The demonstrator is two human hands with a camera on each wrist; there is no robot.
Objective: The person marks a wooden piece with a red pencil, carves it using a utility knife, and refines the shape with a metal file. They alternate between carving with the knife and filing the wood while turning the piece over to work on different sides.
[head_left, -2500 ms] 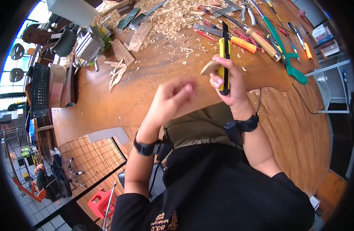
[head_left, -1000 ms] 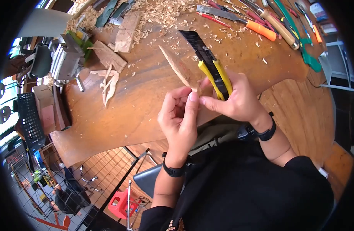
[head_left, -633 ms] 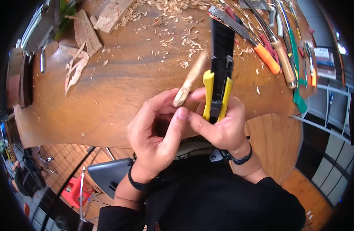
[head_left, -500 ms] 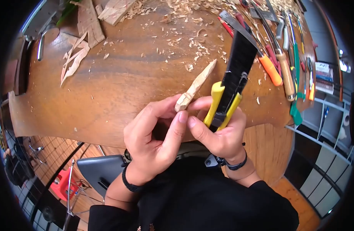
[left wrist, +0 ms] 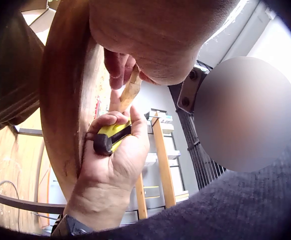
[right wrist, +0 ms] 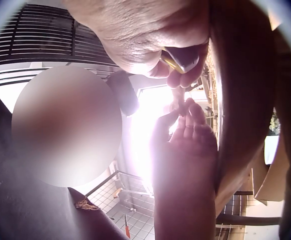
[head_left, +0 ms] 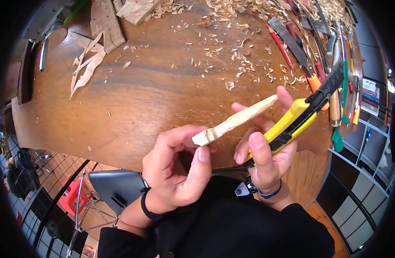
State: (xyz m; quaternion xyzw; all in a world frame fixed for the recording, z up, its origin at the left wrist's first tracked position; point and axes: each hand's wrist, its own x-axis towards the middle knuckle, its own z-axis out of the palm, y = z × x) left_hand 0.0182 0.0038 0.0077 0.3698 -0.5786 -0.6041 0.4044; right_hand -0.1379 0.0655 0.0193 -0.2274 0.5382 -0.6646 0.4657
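Note:
In the head view my left hand (head_left: 176, 167) pinches the blunt, notched end of a carved wooden stick (head_left: 242, 119) between thumb and fingers. The stick slants up to the right and narrows to a point. My right hand (head_left: 266, 161) grips a yellow and black utility knife (head_left: 287, 127), its wide black blade extended and pointing up to the right. One right fingertip is right at the stick's tapered tip. The left wrist view shows the knife's black butt end (left wrist: 103, 144) across the right palm, with the stick (left wrist: 131, 90) beyond it.
The brown wooden table (head_left: 141, 107) carries scattered shavings (head_left: 231, 13). Board offcuts (head_left: 107, 26) and thin split pieces (head_left: 88, 64) lie at the back left. A file with an orange handle (head_left: 294, 47), a red pencil (head_left: 280, 46) and other tools lie at the right.
The stick has swung from pointing up to pointing right. My right hand has shifted right from the stick's blunt end, and the knife has tilted over to the right.

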